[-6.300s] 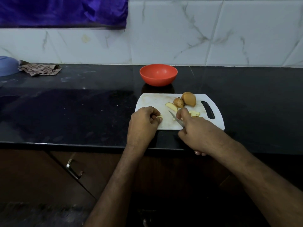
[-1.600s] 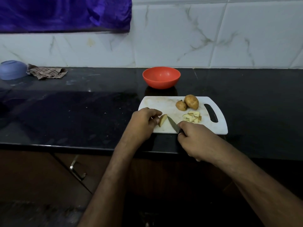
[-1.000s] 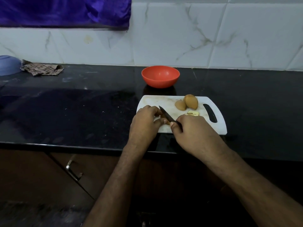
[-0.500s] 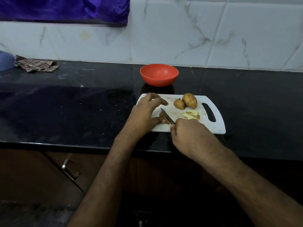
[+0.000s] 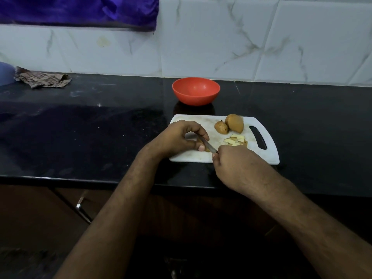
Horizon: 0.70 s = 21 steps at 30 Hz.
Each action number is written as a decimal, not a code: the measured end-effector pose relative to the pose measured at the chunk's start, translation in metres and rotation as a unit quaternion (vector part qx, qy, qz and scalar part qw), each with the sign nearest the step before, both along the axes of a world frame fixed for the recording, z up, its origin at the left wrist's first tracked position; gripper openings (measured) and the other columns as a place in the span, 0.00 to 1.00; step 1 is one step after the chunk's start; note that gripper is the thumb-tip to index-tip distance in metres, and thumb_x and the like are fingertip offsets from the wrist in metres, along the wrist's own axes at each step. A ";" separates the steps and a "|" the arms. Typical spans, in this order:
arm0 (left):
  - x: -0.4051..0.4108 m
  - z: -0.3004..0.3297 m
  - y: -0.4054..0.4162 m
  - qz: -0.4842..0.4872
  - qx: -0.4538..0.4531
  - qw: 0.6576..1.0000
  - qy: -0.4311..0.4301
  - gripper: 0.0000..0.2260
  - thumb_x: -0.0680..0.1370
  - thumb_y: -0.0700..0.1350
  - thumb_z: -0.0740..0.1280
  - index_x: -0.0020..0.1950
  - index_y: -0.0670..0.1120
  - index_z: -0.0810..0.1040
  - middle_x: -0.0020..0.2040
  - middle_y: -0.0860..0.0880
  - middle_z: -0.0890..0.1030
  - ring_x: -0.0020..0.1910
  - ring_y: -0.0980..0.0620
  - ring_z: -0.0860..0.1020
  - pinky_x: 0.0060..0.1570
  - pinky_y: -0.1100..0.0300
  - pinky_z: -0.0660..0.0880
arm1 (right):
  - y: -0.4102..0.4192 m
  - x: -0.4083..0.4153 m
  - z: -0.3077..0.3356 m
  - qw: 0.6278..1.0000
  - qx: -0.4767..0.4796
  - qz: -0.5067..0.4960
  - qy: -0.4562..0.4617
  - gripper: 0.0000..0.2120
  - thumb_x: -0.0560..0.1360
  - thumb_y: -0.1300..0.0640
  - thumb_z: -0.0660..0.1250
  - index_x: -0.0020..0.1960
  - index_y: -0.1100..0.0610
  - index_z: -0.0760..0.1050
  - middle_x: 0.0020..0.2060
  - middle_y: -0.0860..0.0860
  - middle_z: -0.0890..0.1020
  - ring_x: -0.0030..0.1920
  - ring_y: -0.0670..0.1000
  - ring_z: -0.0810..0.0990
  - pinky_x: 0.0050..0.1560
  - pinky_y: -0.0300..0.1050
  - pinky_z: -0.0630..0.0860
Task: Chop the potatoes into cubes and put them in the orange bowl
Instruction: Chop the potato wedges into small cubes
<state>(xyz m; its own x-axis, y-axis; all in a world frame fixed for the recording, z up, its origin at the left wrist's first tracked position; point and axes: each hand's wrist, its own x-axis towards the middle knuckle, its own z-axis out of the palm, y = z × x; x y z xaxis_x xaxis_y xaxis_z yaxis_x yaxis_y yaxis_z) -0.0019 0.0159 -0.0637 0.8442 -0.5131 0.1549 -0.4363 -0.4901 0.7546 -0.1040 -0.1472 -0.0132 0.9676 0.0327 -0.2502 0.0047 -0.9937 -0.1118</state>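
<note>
A white cutting board [image 5: 267,156] lies on the black counter. My left hand [image 5: 179,137] pinches a potato piece [image 5: 201,142] at the board's front left, fingers and thumb curled round it. My right hand [image 5: 235,160] grips a knife [image 5: 208,145], whose blade lies across that piece. Two brown potatoes [image 5: 231,124] sit at the board's far side. A small heap of cut potato pieces [image 5: 235,140] lies just beyond my right hand. The orange bowl [image 5: 195,91] stands behind the board, and nothing shows inside it.
The black counter [image 5: 100,127] runs left and right of the board, its front edge below my wrists. A crumpled checked cloth [image 5: 43,79] and a blue bowl [image 5: 6,73] lie at the far left. A tiled wall stands behind; a cabinet handle [image 5: 82,208] is below.
My left hand's fingers, stretched out half a second ago, have curled back round the potato piece. The knife blade stays across the piece.
</note>
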 end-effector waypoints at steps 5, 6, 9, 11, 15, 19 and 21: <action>0.002 0.000 -0.001 -0.009 0.004 1.000 0.006 0.11 0.71 0.43 0.79 0.50 0.55 0.84 0.52 0.58 0.84 0.59 0.61 0.79 0.70 0.48 0.70 | 0.000 -0.001 -0.006 0.999 -0.022 -0.001 -0.029 0.11 0.83 0.51 0.59 0.63 0.53 0.72 0.46 0.51 0.75 0.50 0.52 0.78 0.45 0.47 0.75; 0.003 0.000 -0.001 -0.012 0.005 1.000 0.008 0.11 0.72 0.43 0.79 0.50 0.55 0.84 0.52 0.58 0.84 0.59 0.60 0.79 0.70 0.47 0.70 | 0.000 -0.002 -0.006 0.999 -0.026 -0.002 -0.030 0.11 0.83 0.51 0.59 0.63 0.53 0.72 0.45 0.51 0.75 0.50 0.52 0.78 0.46 0.47 0.75; 0.004 0.001 0.000 -0.019 0.007 1.000 0.013 0.10 0.72 0.43 0.78 0.50 0.55 0.85 0.51 0.58 0.85 0.58 0.59 0.79 0.69 0.46 0.70 | 0.001 -0.002 -0.004 0.999 -0.036 0.000 -0.012 0.13 0.83 0.51 0.60 0.65 0.53 0.71 0.47 0.51 0.74 0.52 0.52 0.78 0.47 0.48 0.75; 0.005 0.001 0.000 -0.018 0.005 1.000 0.017 0.10 0.72 0.43 0.78 0.50 0.54 0.85 0.51 0.58 0.85 0.58 0.59 0.80 0.69 0.47 0.71 | 0.001 -0.002 -0.002 0.999 -0.041 0.004 -0.002 0.13 0.83 0.51 0.60 0.66 0.54 0.70 0.48 0.52 0.74 0.53 0.53 0.78 0.48 0.48 0.75; 0.005 0.002 0.000 -0.016 -0.007 1.000 0.024 0.10 0.72 0.42 0.79 0.51 0.53 0.86 0.50 0.57 0.85 0.57 0.60 0.80 0.69 0.49 0.71 | -0.004 0.001 0.004 0.999 -0.036 0.012 0.006 0.13 0.84 0.51 0.58 0.65 0.54 0.71 0.48 0.52 0.75 0.54 0.53 0.78 0.50 0.49 0.76; 0.006 0.001 0.000 -0.007 -0.007 1.000 0.028 0.11 0.71 0.42 0.79 0.50 0.53 0.86 0.50 0.58 0.85 0.57 0.61 0.80 0.70 0.49 0.70 | -0.003 0.004 0.008 0.999 -0.040 0.019 0.008 0.12 0.83 0.52 0.57 0.64 0.55 0.72 0.49 0.53 0.75 0.54 0.54 0.78 0.54 0.52 0.78; 0.006 0.000 0.000 -0.006 -0.011 0.999 0.031 0.11 0.70 0.42 0.80 0.50 0.53 0.86 0.50 0.59 0.85 0.57 0.62 0.80 0.71 0.49 0.69 | 0.001 0.003 0.010 0.998 -0.054 0.026 0.018 0.13 0.84 0.53 0.58 0.66 0.56 0.71 0.53 0.55 0.77 0.57 0.55 0.78 0.58 0.53 0.78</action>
